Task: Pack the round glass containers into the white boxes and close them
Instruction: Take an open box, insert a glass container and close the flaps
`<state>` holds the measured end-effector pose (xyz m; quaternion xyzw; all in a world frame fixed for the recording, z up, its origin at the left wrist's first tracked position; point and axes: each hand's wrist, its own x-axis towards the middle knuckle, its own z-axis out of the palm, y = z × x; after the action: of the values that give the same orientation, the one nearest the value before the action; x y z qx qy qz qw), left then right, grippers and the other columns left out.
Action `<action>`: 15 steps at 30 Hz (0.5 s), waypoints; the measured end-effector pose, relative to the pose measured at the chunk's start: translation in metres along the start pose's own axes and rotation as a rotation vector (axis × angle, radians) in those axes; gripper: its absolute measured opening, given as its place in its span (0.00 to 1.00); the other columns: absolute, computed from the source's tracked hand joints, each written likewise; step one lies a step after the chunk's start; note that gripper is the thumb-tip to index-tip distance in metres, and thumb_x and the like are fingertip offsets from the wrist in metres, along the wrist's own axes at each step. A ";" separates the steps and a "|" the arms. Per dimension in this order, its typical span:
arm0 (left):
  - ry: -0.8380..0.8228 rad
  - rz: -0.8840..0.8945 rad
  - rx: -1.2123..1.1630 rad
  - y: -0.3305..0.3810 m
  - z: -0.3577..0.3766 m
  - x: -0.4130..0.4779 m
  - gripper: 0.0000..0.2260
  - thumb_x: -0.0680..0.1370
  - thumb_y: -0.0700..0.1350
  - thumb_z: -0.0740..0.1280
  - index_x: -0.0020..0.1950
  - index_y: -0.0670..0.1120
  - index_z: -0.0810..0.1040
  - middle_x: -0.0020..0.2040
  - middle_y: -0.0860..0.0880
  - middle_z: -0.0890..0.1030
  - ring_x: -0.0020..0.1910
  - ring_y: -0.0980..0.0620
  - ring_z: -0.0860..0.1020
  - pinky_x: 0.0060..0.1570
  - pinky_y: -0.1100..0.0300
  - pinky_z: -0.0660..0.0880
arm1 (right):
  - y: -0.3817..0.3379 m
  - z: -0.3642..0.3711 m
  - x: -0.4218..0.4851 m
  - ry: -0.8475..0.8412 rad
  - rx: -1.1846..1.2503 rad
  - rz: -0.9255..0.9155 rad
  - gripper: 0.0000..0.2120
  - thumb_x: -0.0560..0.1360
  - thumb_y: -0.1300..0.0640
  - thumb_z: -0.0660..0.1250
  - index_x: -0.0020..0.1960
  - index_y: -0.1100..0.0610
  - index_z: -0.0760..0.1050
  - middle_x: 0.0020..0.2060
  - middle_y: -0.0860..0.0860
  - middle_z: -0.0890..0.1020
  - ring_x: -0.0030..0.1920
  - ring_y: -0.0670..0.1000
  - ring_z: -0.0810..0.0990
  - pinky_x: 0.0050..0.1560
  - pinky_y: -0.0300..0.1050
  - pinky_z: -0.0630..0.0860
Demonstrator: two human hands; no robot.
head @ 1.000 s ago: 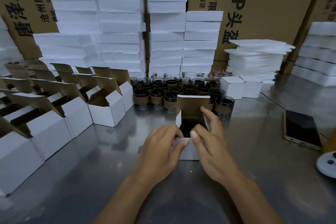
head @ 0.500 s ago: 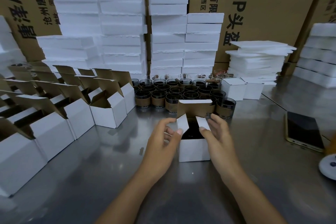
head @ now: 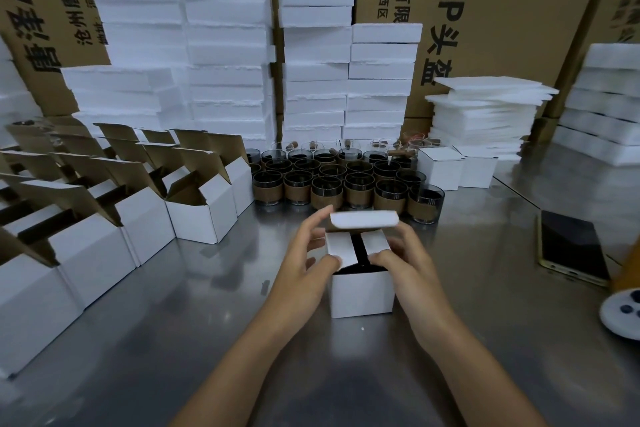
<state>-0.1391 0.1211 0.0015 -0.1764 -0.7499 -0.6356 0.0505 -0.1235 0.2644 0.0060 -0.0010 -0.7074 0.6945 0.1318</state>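
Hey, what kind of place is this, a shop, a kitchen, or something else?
Most likely a packing station in a warehouse or small factory. Rows of open white boxes wait on a steel table, a batch of identical glass containers stands ready, and foam sheets and large printed cartons are stacked behind.
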 end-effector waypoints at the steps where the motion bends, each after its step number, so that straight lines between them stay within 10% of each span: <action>1: -0.002 0.010 -0.004 0.001 0.000 0.000 0.24 0.76 0.42 0.63 0.56 0.74 0.68 0.60 0.58 0.72 0.60 0.68 0.69 0.64 0.59 0.67 | 0.000 0.000 0.000 -0.004 0.012 -0.009 0.20 0.74 0.68 0.62 0.58 0.47 0.74 0.52 0.48 0.80 0.50 0.41 0.78 0.44 0.30 0.73; 8: 0.026 0.021 -0.031 -0.001 0.000 0.000 0.11 0.69 0.49 0.63 0.49 0.61 0.76 0.59 0.54 0.76 0.60 0.60 0.73 0.67 0.48 0.66 | 0.002 0.003 0.001 0.039 0.031 -0.024 0.18 0.75 0.38 0.51 0.53 0.44 0.76 0.52 0.43 0.80 0.52 0.41 0.78 0.54 0.37 0.74; 11: 0.033 0.000 -0.062 -0.004 0.000 0.001 0.12 0.70 0.48 0.60 0.50 0.57 0.77 0.59 0.51 0.76 0.57 0.61 0.74 0.62 0.62 0.69 | 0.004 0.006 -0.006 -0.041 -0.065 -0.118 0.24 0.66 0.37 0.59 0.58 0.46 0.72 0.49 0.41 0.78 0.46 0.33 0.77 0.42 0.27 0.71; 15: 0.059 0.001 -0.145 -0.005 -0.001 0.000 0.12 0.77 0.51 0.55 0.50 0.52 0.78 0.56 0.51 0.77 0.55 0.61 0.75 0.52 0.73 0.68 | 0.012 0.005 -0.004 -0.043 -0.178 -0.151 0.24 0.66 0.38 0.63 0.59 0.45 0.70 0.56 0.46 0.76 0.54 0.44 0.76 0.54 0.41 0.74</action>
<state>-0.1410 0.1198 -0.0028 -0.1612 -0.6999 -0.6932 0.0599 -0.1228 0.2591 -0.0063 0.0554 -0.7670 0.6167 0.1680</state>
